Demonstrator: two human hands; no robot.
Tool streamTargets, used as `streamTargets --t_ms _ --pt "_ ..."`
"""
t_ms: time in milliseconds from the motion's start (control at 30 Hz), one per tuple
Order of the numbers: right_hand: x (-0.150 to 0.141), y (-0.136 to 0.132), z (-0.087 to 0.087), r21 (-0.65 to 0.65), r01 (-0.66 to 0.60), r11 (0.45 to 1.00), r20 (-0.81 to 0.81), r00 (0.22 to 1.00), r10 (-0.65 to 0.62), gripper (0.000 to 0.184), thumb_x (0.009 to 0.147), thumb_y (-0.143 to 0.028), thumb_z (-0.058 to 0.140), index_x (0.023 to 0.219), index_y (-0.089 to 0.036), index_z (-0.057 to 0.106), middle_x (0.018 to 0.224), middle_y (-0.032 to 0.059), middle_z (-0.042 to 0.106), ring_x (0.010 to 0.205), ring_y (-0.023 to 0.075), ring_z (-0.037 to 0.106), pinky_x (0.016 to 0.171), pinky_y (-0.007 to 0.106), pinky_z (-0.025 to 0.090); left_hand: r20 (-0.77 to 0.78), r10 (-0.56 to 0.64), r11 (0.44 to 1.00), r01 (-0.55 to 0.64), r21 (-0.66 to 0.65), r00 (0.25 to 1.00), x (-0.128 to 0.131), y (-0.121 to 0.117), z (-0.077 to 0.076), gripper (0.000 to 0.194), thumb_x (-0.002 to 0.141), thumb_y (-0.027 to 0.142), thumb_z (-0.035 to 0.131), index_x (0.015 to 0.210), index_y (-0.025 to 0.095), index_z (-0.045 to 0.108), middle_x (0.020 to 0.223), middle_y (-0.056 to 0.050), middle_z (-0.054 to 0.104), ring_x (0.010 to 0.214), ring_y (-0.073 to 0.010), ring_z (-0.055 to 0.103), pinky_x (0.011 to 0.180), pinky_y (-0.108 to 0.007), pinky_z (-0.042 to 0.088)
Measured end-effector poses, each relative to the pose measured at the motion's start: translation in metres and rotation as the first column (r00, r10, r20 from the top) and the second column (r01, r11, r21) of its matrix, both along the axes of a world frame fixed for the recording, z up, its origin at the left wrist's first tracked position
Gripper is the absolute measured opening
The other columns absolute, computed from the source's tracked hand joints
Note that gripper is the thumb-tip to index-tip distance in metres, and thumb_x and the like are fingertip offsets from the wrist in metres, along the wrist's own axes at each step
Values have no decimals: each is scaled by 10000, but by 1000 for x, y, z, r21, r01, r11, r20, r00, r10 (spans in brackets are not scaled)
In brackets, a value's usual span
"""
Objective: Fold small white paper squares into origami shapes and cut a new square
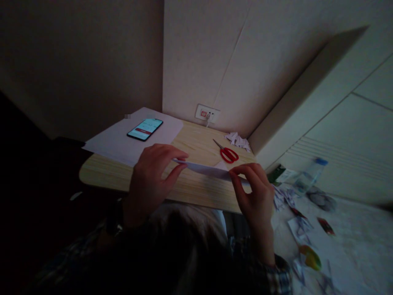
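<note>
A narrow strip of white paper [207, 169] is stretched between my two hands above the front part of a small wooden table [196, 192]. My left hand [153, 174] pinches its left end between thumb and fingers. At the other end, my right hand [253, 186] grips the strip between thumb and fingertips. Red-handled scissors [227, 154] lie on the table just beyond my right hand, blades pointing to the back left. Near them, a small pale piece of paper [221, 165] shows partly behind the strip.
A phone [145, 129] with a lit screen rests on white paper sheets [113, 141] at the left. Folded paper pieces [238, 140] lie in the back corner by the wall socket [208, 113]. At the right, a bed holds a plastic bottle [311, 176], a yellow-green fruit [310, 257] and papers.
</note>
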State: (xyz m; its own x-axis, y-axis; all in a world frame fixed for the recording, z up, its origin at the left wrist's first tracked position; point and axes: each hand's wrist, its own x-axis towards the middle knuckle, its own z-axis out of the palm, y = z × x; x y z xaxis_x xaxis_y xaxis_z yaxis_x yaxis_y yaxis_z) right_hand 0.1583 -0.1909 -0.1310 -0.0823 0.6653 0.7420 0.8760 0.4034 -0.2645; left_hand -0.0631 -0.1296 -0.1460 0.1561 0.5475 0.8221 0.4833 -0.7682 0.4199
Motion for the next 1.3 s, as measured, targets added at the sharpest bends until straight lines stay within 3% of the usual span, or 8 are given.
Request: streamTargets --t_ms 167,467,567,767,967,1167,1233,1300 --pt "-7 2 -3 -41 -43 998 -15 999 43 122 923 -119 571 860 -222 593 831 23 617 814 196 589 718 329 476 -124 -30 993 43 110 992 7 2 -3 73 876 189 673 831 248 671 813 3 734 835 -217 680 873 -392 513" --pt "-11 5 -3 -58 -93 994 -25 995 91 119 938 -135 558 869 -222 599 838 27 626 825 195 604 737 324 487 -12 -65 985 66 158 998 5 -1 -5 143 874 164 673 800 284 694 753 25 709 769 -194 672 882 -403 520" --pt "9 10 -6 -74 -94 993 -39 995 91 106 926 -146 579 856 -220 607 839 24 651 828 196 620 744 327 491 34 -53 992 49 119 998 1 0 -6 180 866 165 673 799 329 709 751 44 720 758 -202 677 899 -437 506" --pt "59 15 -24 -94 86 992 -118 988 -97 97 900 -239 603 813 -222 644 824 34 680 809 219 642 767 366 507 21 -110 992 109 61 994 0 12 -14 176 857 179 678 743 306 723 729 19 725 756 -207 688 871 -422 507" --pt "85 9 -36 -53 228 972 -209 950 -234 116 872 -237 601 766 -205 636 765 34 646 719 213 618 692 365 509 13 -175 957 173 -234 985 -10 40 -32 158 840 263 658 697 254 725 751 -10 761 761 -209 706 747 -326 539" --pt "50 14 -40 -243 -37 969 -186 982 -9 141 908 -311 620 979 -216 695 994 66 723 936 216 685 777 357 579 -212 -261 937 194 -291 942 -12 42 -35 187 843 242 596 721 261 736 789 -25 799 806 -235 728 802 -353 530" --pt "36 16 -44 -356 -168 919 -155 981 119 279 882 -314 674 1144 -219 672 1155 94 707 1101 236 659 922 410 558 -279 -256 940 171 -294 925 -12 41 -36 210 856 256 566 740 262 741 807 -34 805 814 -243 731 817 -363 531" --pt "28 18 -51 -454 -204 867 -103 979 176 455 841 -275 726 1279 -229 613 1273 115 668 1206 250 615 1038 462 498 -318 -239 943 143 -299 917 -14 41 -37 234 871 255 536 769 259 746 833 -41 807 824 -245 732 826 -364 533"
